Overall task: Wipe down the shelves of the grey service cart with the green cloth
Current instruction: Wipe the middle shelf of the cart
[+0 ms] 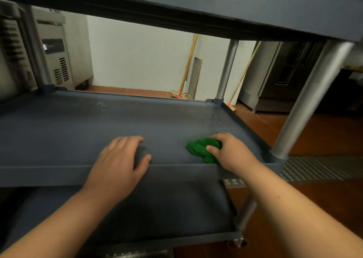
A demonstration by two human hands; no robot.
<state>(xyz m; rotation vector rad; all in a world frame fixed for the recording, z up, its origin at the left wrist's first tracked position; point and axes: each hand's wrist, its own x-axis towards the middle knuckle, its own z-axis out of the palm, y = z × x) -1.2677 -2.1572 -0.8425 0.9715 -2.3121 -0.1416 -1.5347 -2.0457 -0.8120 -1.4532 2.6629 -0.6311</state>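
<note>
The grey service cart fills the view, and its middle shelf point(98, 124) lies right in front of me. A crumpled green cloth point(200, 147) sits on that shelf near its front right corner. My right hand point(229, 151) grips the cloth, fingers curled over it and thumb pressed into its near side. My left hand point(119, 159) rests over the shelf's front rim near the middle, fingers bent down onto the surface, holding nothing. The top shelf point(196, 4) overhangs above, and the bottom shelf point(157, 208) shows below my forearms.
Metal cart posts point(308, 100) stand at the right corners. Beyond the cart, brooms point(186, 69) lean on a white wall, with a steel appliance point(57, 61) at the left and a dark cabinet point(290, 75) at the right. A floor drain grate point(318, 167) runs along the right.
</note>
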